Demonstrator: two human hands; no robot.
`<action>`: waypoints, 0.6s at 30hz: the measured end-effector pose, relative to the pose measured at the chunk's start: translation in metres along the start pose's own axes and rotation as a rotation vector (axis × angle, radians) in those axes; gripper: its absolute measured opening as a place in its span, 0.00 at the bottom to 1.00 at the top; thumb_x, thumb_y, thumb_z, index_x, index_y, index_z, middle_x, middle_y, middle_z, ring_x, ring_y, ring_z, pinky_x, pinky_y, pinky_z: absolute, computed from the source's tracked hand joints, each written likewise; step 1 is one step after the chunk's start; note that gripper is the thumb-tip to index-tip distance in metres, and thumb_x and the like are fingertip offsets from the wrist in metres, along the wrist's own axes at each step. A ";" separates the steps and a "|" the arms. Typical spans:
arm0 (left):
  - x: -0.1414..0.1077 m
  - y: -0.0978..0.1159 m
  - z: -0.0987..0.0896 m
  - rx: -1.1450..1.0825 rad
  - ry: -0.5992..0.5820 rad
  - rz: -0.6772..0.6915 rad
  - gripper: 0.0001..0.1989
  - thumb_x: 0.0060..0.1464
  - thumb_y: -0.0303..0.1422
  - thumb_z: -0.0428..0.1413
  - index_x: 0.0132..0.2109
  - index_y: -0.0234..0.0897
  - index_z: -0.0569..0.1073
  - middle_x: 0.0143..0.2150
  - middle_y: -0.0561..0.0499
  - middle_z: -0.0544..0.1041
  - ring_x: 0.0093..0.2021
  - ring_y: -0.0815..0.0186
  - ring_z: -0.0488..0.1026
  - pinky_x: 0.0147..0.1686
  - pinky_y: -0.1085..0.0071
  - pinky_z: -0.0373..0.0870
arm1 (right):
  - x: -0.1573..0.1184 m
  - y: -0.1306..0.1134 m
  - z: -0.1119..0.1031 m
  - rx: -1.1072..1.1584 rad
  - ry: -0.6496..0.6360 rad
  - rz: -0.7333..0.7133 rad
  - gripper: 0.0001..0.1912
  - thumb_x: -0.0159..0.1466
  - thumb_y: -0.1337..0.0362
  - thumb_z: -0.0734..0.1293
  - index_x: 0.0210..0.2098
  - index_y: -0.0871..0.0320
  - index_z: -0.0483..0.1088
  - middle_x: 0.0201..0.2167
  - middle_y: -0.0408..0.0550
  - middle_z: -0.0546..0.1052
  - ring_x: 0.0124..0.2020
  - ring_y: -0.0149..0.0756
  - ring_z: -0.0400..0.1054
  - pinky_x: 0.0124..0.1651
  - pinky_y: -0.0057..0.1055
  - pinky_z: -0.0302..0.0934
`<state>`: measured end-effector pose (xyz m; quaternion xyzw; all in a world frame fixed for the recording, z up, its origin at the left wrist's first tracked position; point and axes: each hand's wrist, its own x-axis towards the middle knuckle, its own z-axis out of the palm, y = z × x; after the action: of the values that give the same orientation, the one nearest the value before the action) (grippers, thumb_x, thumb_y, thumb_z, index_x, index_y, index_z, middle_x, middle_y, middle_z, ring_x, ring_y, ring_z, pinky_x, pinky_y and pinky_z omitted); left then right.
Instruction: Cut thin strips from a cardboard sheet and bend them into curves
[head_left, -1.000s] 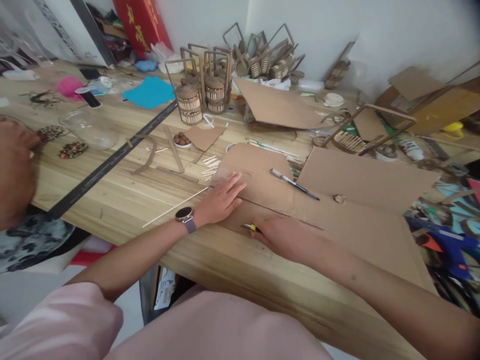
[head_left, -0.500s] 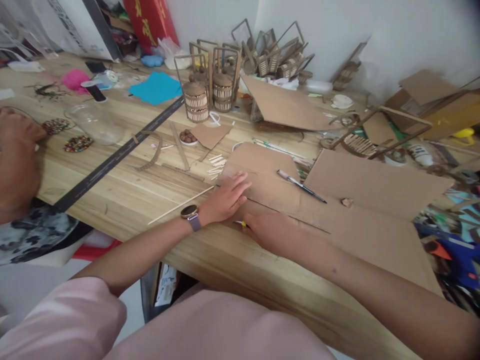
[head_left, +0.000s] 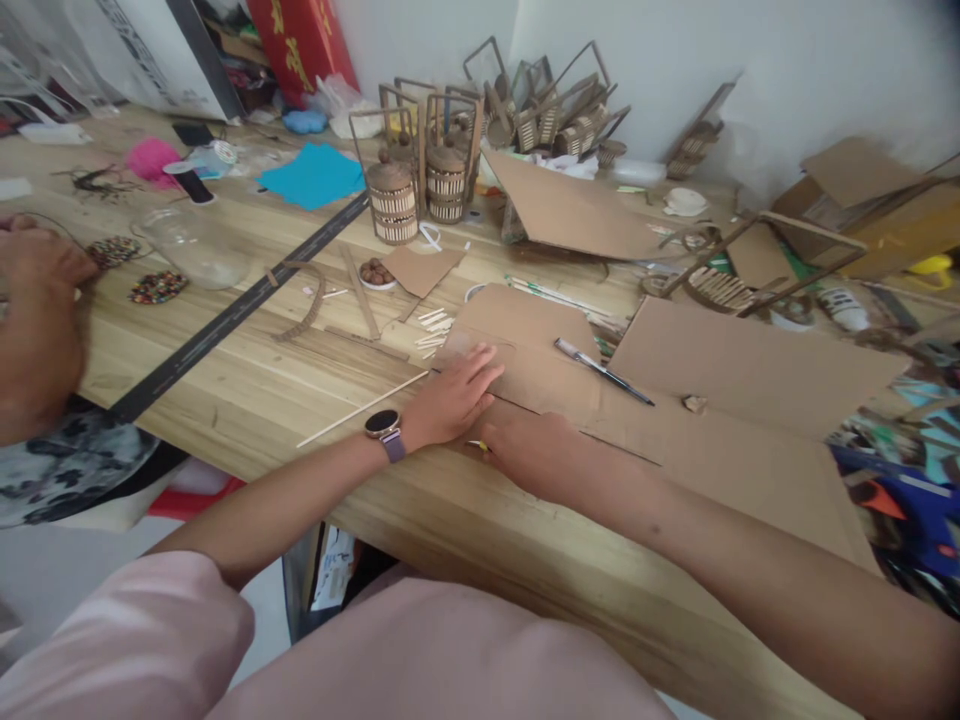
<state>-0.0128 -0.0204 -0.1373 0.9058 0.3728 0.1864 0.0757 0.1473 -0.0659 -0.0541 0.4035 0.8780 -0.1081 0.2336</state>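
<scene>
The left hand (head_left: 459, 395) is pressing flat on the cardboard sheet (head_left: 536, 345), its fingers slightly spread and holding nothing between them. The right hand (head_left: 517, 445) is closing around a small yellow-handled tool (head_left: 482, 446), whose pale tip is poking out toward the left, just below the left hand. The cardboard is lying beneath the left hand and stretching away beyond both hands and to their right, with a dark straight line (head_left: 621, 449) running across it and passing behind the right hand. A pen (head_left: 604, 371) is resting on the cardboard, beyond the right hand and touching neither hand. A thin pale stick (head_left: 362, 408) is lying on the worktop (head_left: 420, 500), left of the left hand's fingers. Farther left, another person's hand (head_left: 45, 260) is staying near two clusters of colourful beads (head_left: 157, 287).
</scene>
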 end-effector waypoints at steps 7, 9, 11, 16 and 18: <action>0.001 0.002 0.000 0.104 -0.058 0.028 0.22 0.68 0.33 0.43 0.65 0.26 0.60 0.71 0.32 0.54 0.73 0.51 0.43 0.69 0.52 0.49 | -0.002 -0.005 -0.006 -0.038 -0.009 -0.036 0.18 0.67 0.75 0.55 0.48 0.63 0.74 0.40 0.59 0.80 0.37 0.47 0.77 0.34 0.38 0.67; 0.001 0.003 -0.002 0.108 -0.072 0.046 0.23 0.69 0.33 0.42 0.65 0.26 0.60 0.71 0.32 0.54 0.73 0.51 0.44 0.69 0.53 0.49 | -0.005 -0.004 -0.006 -0.052 -0.016 -0.036 0.18 0.66 0.77 0.56 0.47 0.63 0.74 0.39 0.59 0.80 0.37 0.48 0.77 0.33 0.37 0.67; 0.000 0.003 -0.004 0.111 -0.081 0.053 0.23 0.69 0.33 0.42 0.65 0.26 0.60 0.71 0.33 0.54 0.73 0.51 0.45 0.69 0.53 0.49 | -0.007 -0.002 -0.006 -0.064 -0.040 -0.032 0.18 0.64 0.78 0.57 0.46 0.62 0.74 0.37 0.57 0.81 0.37 0.49 0.78 0.32 0.38 0.67; 0.000 0.003 -0.004 0.106 -0.084 0.047 0.23 0.70 0.34 0.41 0.65 0.27 0.60 0.71 0.33 0.55 0.73 0.51 0.45 0.69 0.53 0.50 | -0.013 0.004 -0.004 -0.073 -0.143 0.034 0.17 0.63 0.76 0.60 0.47 0.61 0.73 0.33 0.55 0.81 0.34 0.52 0.78 0.29 0.38 0.68; 0.000 0.003 -0.003 0.104 -0.076 0.046 0.23 0.70 0.34 0.41 0.65 0.28 0.60 0.71 0.33 0.55 0.73 0.52 0.45 0.69 0.52 0.50 | -0.018 0.006 -0.001 -0.071 -0.168 0.064 0.17 0.63 0.76 0.61 0.48 0.61 0.73 0.33 0.55 0.82 0.35 0.51 0.79 0.29 0.37 0.67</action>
<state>-0.0120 -0.0229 -0.1337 0.9234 0.3578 0.1338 0.0384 0.1617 -0.0730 -0.0443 0.4125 0.8452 -0.1027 0.3238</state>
